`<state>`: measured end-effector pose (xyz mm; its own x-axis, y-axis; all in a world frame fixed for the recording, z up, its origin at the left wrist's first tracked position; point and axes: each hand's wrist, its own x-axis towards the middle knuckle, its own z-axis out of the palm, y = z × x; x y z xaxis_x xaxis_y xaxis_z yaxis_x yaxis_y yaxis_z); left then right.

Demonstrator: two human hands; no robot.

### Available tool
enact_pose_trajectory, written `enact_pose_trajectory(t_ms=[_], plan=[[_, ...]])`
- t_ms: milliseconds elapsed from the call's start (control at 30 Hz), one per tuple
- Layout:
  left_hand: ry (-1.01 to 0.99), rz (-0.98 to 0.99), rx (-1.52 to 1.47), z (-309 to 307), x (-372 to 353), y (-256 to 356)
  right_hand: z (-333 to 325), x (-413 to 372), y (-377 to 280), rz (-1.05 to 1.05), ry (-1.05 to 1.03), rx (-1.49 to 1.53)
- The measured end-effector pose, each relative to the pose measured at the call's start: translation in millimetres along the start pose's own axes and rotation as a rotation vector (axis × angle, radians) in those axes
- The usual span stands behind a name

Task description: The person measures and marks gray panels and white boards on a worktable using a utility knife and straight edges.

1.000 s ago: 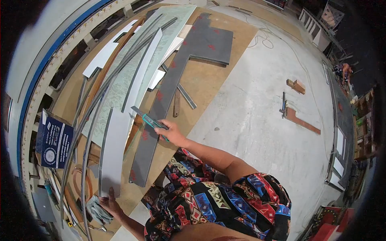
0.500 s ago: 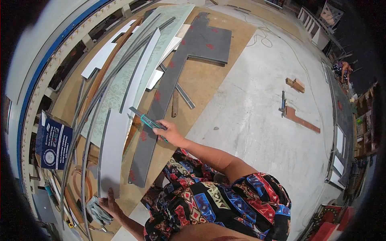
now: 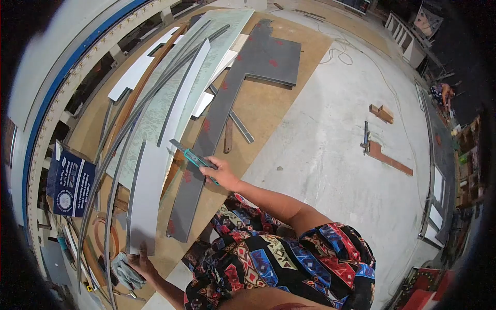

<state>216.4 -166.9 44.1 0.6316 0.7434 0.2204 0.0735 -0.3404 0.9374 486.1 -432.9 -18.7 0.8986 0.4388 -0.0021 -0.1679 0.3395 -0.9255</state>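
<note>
My right hand (image 3: pixel 221 174) is closed around the handle of a teal utility knife (image 3: pixel 194 159), its blade extended and pointing up and to the left. The blade tip is near the edge of a long pale strip with a dark edge (image 3: pixel 145 199). At the strip's near end, my left hand (image 3: pixel 142 262) grips it between thumb and fingers. Beside the knife lies a long dark grey panel (image 3: pixel 194 188) with red marks. A crumpled grey cloth (image 3: pixel 126 271) is next to my left hand.
A blue adhesive box (image 3: pixel 72 181) stands at the left. Long thin dark strips (image 3: pixel 150 95) lie across a pale green patterned sheet (image 3: pixel 227 36). On the floor (image 3: pixel 305 129) are a wood block (image 3: pixel 381 112) and a brown L-shaped tool (image 3: pixel 390 159). Another person (image 3: pixel 444 95) is bent over at the far right.
The whole view has shifted slightly. Both hands keep their holds on the knife and the strip, with little visible movement.
</note>
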Motion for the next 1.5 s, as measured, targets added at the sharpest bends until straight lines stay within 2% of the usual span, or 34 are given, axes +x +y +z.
enact_pose_trajectory(t_ms=[333, 433, 533, 633, 700, 767, 833, 933, 967, 1033, 1100, 1233, 1367, 1500], plan=[[0.041, -0.05, 0.041, 3.1, -0.7, 2.8, -2.9, 2.0, 7.1, -0.026, -0.015, 0.01], [0.069, 0.015, 0.033, 10.7, -4.7, 10.9, -2.0, 1.2, 4.3, -0.024, -0.012, 0.014], [0.088, -0.037, 0.112, 3.4, -5.6, -2.6, -4.0, 2.6, 9.5, -0.024, -0.018, 0.002], [0.106, -0.052, -0.093, 5.8, -9.4, -7.1, -2.6, 1.0, 5.8, -0.028, -0.018, -0.03], [0.193, -0.106, -0.145, -1.5, -14.7, -49.3, -1.9, 0.4, 2.6, -0.027, -0.014, -0.034], [0.182, -0.143, -0.12, -9.5, -13.9, -65.9, -1.1, 0.2, 2.5, -0.018, -0.013, -0.017], [0.075, -0.159, -0.022, -15.8, -12.0, -67.2, 0.9, -1.3, 0.8, -0.018, 0.001, 0.006], [-0.049, -0.05, -0.028, -27.2, -4.9, -84.5, 1.2, 1.2, 5.9, -0.012, -0.01, 0.013], [-0.032, -0.078, -0.066, -26.8, -6.0, -87.9, -0.9, 1.6, 7.2, -0.008, -0.012, 0.01], [-0.002, -0.139, -0.132, -8.0, -11.3, -47.0, 0.9, -1.7, -2.4, -0.014, -0.014, 0.0], [-0.017, -0.143, -0.087, -9.6, -11.7, -43.3, 1.2, -2.9, -3.6, -0.016, -0.009, -0.018], [0.021, -0.203, -0.083, -12.4, -10.8, -51.5, -1.3, 0.1, 2.3, -0.033, 0.001, -0.04], [-0.026, -0.228, -0.052, -25.8, -10.2, -70.4, -0.8, 1.4, 5.8, -0.029, -0.01, -0.013], [-0.022, -0.238, -0.022, -21.2, -10.8, -61.7, -2.9, 2.0, 8.8, -0.016, -0.005, -0.027]])
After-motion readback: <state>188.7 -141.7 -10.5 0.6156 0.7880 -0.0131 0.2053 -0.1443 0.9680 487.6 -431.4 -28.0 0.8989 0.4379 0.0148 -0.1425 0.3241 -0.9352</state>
